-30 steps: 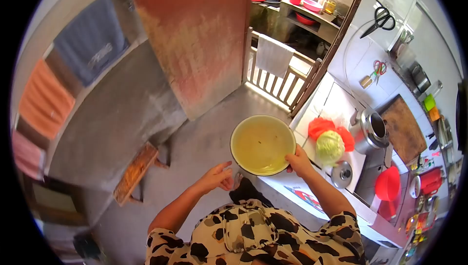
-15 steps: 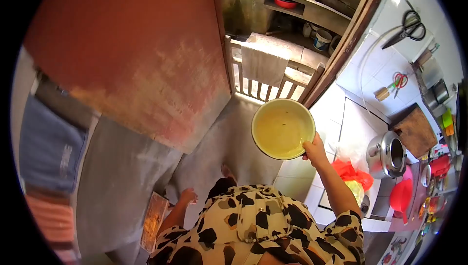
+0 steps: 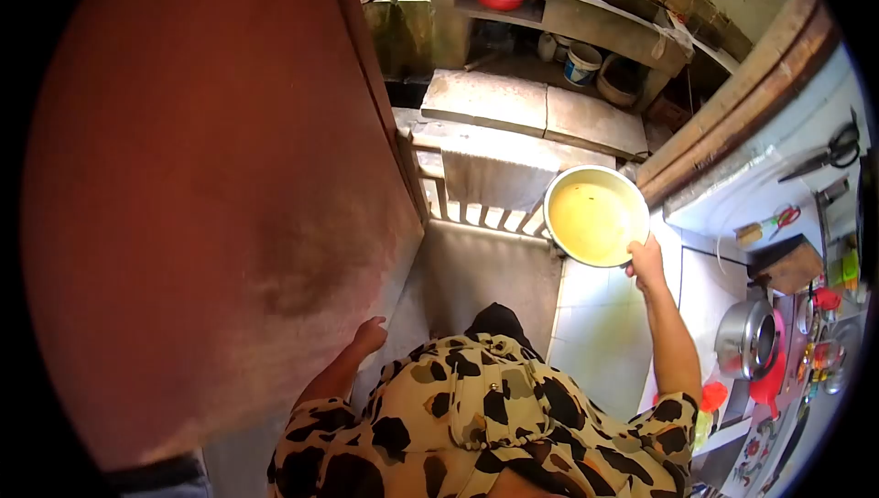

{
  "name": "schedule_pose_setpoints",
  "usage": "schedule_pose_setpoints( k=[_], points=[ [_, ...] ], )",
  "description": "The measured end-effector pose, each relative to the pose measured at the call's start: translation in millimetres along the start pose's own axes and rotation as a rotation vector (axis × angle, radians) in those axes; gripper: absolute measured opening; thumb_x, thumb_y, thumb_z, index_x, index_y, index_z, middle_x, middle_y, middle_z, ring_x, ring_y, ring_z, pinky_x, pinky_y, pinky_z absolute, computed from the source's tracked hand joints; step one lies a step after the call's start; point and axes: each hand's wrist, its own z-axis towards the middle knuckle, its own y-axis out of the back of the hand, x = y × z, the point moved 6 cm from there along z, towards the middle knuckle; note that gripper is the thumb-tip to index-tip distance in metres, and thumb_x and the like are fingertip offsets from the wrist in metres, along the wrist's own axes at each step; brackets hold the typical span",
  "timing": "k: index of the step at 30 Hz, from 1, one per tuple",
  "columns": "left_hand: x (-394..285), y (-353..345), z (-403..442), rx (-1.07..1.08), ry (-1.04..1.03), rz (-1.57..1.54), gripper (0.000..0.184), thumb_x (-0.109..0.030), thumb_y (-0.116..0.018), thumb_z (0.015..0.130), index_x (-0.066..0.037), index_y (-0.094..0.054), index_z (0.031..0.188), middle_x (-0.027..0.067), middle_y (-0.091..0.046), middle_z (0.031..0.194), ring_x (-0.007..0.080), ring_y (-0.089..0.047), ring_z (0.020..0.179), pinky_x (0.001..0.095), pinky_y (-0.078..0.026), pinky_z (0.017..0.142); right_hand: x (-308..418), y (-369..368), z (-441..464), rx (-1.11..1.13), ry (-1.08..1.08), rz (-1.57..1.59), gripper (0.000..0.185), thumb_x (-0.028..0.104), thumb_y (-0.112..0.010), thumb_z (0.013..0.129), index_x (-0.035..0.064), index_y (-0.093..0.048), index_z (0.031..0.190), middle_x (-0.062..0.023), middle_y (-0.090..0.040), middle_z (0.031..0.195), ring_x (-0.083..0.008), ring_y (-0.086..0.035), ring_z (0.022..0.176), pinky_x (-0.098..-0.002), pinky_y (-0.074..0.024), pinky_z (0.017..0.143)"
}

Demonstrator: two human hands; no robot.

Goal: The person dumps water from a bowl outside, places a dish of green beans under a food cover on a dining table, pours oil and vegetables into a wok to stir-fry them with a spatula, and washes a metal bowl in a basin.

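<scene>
My right hand (image 3: 646, 262) grips the rim of a round basin (image 3: 597, 216), thumb over the edge and fingers underneath. Its inside looks yellow, with small dark specks near the far side; whether that is liquid or the coating I cannot tell. The basin is held out ahead and to the right, over the floor by a low wooden gate (image 3: 485, 216). A pale cloth (image 3: 499, 178) hangs over that gate. Beside the reddish door (image 3: 229, 187), my left hand (image 3: 370, 335) hangs low with loose fingers and nothing visible in it.
Past the gate are a stone slab (image 3: 485, 102), a counter (image 3: 586, 5) with pink and red basins, and a bucket (image 3: 581, 65) underneath. At right, a metal pot (image 3: 746, 340) stands by a cutting board (image 3: 786, 265), with scissors (image 3: 833, 148) on the wall.
The view has moved closer to the gate and doorway. The basin, still in my right hand, sits further right in view. My left hand has come up beside the door, which fills more of the left side.
</scene>
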Motion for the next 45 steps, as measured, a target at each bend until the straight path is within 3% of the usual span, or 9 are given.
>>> schedule_pose_setpoints(
  k=[8,13,19,24,27,30,32,37,45],
  points=[
    [0.2,14.3,72.0,-0.031,0.082,-0.171,0.045,-0.018,-0.058,0.075,-0.005,-0.055,0.118,0.0173,-0.063,0.091,0.0257,-0.062,0.079,0.0367,-0.048,0.072,177.2,-128.8,230.9,0.161,0.185,-0.368,0.022,0.003,-0.04,0.073,-0.0049,-0.058,0.082,-0.0105,-0.055,0.056,-0.0134,-0.046,0.033,-0.0273,-0.033,0.029],
    [4.0,-4.4,97.6,-0.056,0.276,-0.201,0.045,-0.02,-0.059,0.074,-0.005,-0.055,0.117,0.0162,-0.062,0.096,0.0247,-0.061,0.083,0.0367,-0.048,0.074,331.8,-298.3,395.5,0.035,0.622,-0.859,0.037,0.026,-0.059,0.076,0.0006,-0.058,0.103,-0.0232,-0.059,0.107,-0.0327,-0.057,0.104,-0.0403,-0.0451,0.086],
    [-20.5,-27.8,119.2,-0.149,0.456,-0.342,0.045,-0.022,-0.062,0.074,-0.005,-0.056,0.116,0.0148,-0.061,0.102,0.0236,-0.06,0.089,0.0366,-0.048,0.076,456.1,-452.0,481.0,-0.145,0.675,-1.236,0.056,0.016,-0.04,0.086,-0.0111,-0.024,0.132,-0.0228,-0.062,0.102,-0.0302,-0.066,0.081,-0.0512,-0.0509,0.063],
    [-22.4,-56.6,113.3,-0.186,0.524,-0.399,0.045,-0.024,-0.063,0.074,-0.005,-0.056,0.115,0.0136,-0.06,0.106,0.0227,-0.059,0.094,0.0366,-0.047,0.079,399.6,-422.8,529.0,-0.196,0.499,-0.858,0.04,0.022,-0.036,0.089,-0.0056,-0.04,0.117,-0.0249,-0.061,0.101,-0.0351,-0.061,0.097,-0.0441,-0.0479,0.08],
    [-17.4,-71.6,111.0,-0.187,0.502,-0.361,0.045,-0.025,-0.064,0.074,-0.005,-0.057,0.114,0.0129,-0.059,0.109,0.0222,-0.058,0.097,0.0366,-0.047,0.08,303.0,-387.5,540.9,-0.167,0.249,-0.49,0.043,0.029,-0.054,0.079,0.0003,-0.048,0.11,-0.0197,-0.06,0.109,-0.0344,-0.056,0.104,-0.0419,-0.0441,0.085],
    [0.6,-80.6,114.0,-0.184,0.412,-0.23,0.046,-0.026,-0.065,0.074,-0.005,-0.057,0.114,0.0122,-0.058,0.112,0.0216,-0.058,0.099,0.0365,-0.047,0.081,161.0,-384.3,567.1,0.05,-0.122,0.082,0.011,0.015,-0.044,0.085,0.0059,-0.048,0.089,-0.0071,-0.047,0.051,-0.0164,-0.04,0.032,-0.031,-0.0293,0.028],
    [8.3,-78.3,109.7,-0.207,0.322,-0.3,0.043,-0.022,-0.063,0.076,-0.005,-0.056,0.115,0.0119,-0.06,0.108,0.0208,-0.059,0.095,0.0349,-0.048,0.079,111.3,-364.4,523.3,0.11,-0.164,0.228,0.012,0.012,-0.038,0.087,0.0089,-0.049,0.084,-0.0028,-0.043,0.049,-0.0125,-0.034,0.032,-0.0293,-0.0274,0.028],
    [-80.0,-1.0,65.0,-0.315,0.308,-0.712,0.038,-0.006,-0.051,0.084,-0.004,-0.049,0.122,0.0128,-0.066,0.084,0.0193,-0.065,0.072,0.0282,-0.053,0.063,-4.8,-302.1,468.6,0.279,-0.32,0.317,0.006,0.012,-0.042,0.084,0.0112,-0.047,0.079,-0.0006,-0.036,0.049,-0.0118,-0.028,0.035,-0.0288,-0.0297,0.036],
    [-68.0,-67.4,-57.5,-0.229,0.446,-0.659,0.041,-0.007,-0.048,0.084,-0.008,-0.048,0.125,0.018,-0.059,0.11,0.0272,-0.062,0.09,0.0368,-0.051,0.075,56.3,-271.0,308.6,0.797,-0.057,0.074,0.006,0.009,-0.045,0.074,0.0076,-0.049,0.071,-0.0006,-0.044,0.046,-0.0104,-0.032,0.029,-0.0255,-0.0325,0.03]
  ],
)
